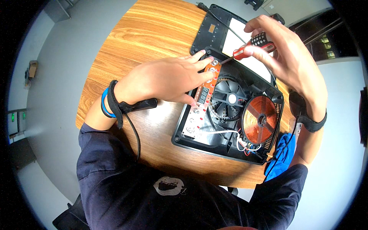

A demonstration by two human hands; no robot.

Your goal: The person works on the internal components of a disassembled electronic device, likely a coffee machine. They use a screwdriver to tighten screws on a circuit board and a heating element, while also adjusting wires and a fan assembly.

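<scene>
An induction cooker's black lower housing (180,138) lies open on the table. Along its left side runs a narrow circuit board (203,96) with a digit display and several small round buttons. Over this board my left hand (161,76) is stretched, open, its spread fingertips resting on the board's upper part and the thumb at its edge. My right hand (293,57) is closed around a screwdriver (241,52) with a red and black handle. The shaft points down-left, its tip at the board's far end; whether it sits in a screw I cannot tell.
Inside the housing are a black fan (232,98), a copper coil (258,120) and loose wires (245,145). Beyond it lies a black panel (209,32) with a power cord, beside a white sheet (234,38). A blue cloth (281,155) sits near the wooden table's (126,50) right edge.
</scene>
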